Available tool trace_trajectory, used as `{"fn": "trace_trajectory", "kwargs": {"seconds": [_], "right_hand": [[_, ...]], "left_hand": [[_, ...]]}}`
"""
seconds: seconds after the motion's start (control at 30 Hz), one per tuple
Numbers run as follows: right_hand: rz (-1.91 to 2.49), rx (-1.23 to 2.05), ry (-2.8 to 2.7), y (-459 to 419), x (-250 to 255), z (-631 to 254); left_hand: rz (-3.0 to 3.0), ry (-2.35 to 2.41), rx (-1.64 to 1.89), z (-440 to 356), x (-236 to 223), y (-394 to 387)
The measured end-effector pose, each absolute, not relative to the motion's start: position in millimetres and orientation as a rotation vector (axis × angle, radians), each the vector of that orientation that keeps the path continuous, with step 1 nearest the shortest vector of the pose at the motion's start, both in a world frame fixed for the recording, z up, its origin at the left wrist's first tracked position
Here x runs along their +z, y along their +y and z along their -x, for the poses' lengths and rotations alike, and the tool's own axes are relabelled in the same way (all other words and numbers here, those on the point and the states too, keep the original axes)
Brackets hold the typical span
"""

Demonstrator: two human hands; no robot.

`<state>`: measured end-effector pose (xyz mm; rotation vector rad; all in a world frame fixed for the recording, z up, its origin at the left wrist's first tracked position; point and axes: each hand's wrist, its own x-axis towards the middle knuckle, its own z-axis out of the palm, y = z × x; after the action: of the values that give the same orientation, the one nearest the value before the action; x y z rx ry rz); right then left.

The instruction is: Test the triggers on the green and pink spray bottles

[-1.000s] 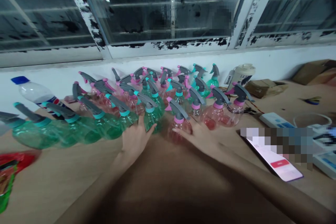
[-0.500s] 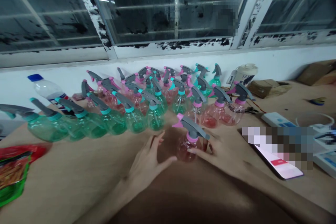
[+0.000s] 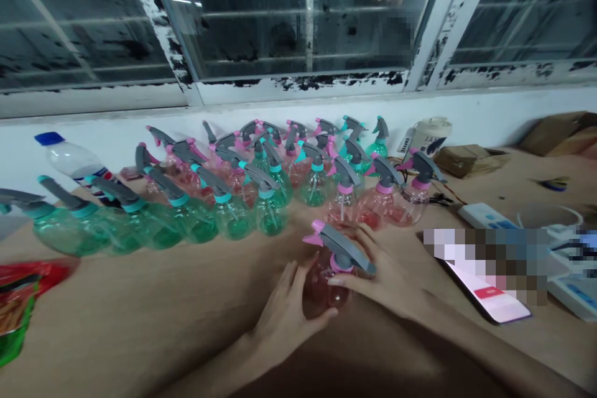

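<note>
- One red-and-green snack packet (image 3: 18, 298), far left on the wooden tabletop (image 3: 153, 317); contents look brownish, not identifiable.
- Plastic cola bottle (image 3: 74, 158), blue cap on. Upper part looks clear; lower part hidden behind the sprayers, so fill level not readable.
- Six green trigger-spray bottles (image 3: 198, 224) in a slanting front rank, all with grey trigger heads on. Darker green low in several bodies: liquid or tinted base, cannot tell.
- Rear cluster of mixed pink and green sprayers (image 3: 314, 189), heads on, crowded before the white wall; overlap prevents a count.
- Left hand (image 3: 284, 314): cupped at the left side of the pink spray bottle, thumb and fingers spread apart. Cannot tell whether it presses.
- Pink spray bottle (image 3: 319, 286): between my hands, in front of the ranks, trigger head fitted, nozzle toward the left. Contents obscured by fingers and shadow.
- Right hand (image 3: 392, 267): thumb pressed on the bottle's shoulder, fingers behind; I read this as the holding grip.
- Three pink-collared sprayers (image 3: 342, 205) at the front right, reddish low in the bodies.
- Lidded paper cup (image 3: 433, 135) behind them; contents hidden.
- Lit smartphone (image 3: 487, 293) at right.
- Progress, my judgement: nine bottles line the front and look settled; the one I grip is outside that line, its placing unfinished.
</note>
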<state>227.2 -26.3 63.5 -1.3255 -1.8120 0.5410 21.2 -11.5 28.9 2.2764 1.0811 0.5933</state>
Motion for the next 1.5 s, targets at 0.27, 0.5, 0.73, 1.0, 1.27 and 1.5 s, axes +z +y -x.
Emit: {"fn": "trace_trajectory", "kwargs": {"seconds": [0.27, 0.5, 0.73, 1.0, 1.27, 1.5], "right_hand": [[1.116, 0.616, -1.586, -13.9, 69.5, -208.3], [1.122, 0.633, -1.509, -1.6, 67.3, -203.5], [1.142, 0.753, -1.545, 8.6, 65.6, -210.2], [1.123, 0.674, -1.632, 14.1, 65.2, -214.2], [1.076, 0.653, -1.717, 11.3, 69.6, -215.8], [1.21, 0.563, -1.707, 7.6, 71.3, -213.7]], "left_hand": [[-2.309, 1.064, 0.584, -30.1, 23.8, -10.2], [-2.314, 1.093, 0.525, -30.9, 15.3, 2.3], [-2.478, 1.045, 0.55, -28.4, 7.4, 14.4], [-2.779, 0.99, 0.331, -2.4, 6.2, 36.4], [-2.874, 1.046, 0.262, -2.3, -0.7, 38.9], [-2.908, 1.048, 0.285, -0.7, -2.9, 40.0]]}}
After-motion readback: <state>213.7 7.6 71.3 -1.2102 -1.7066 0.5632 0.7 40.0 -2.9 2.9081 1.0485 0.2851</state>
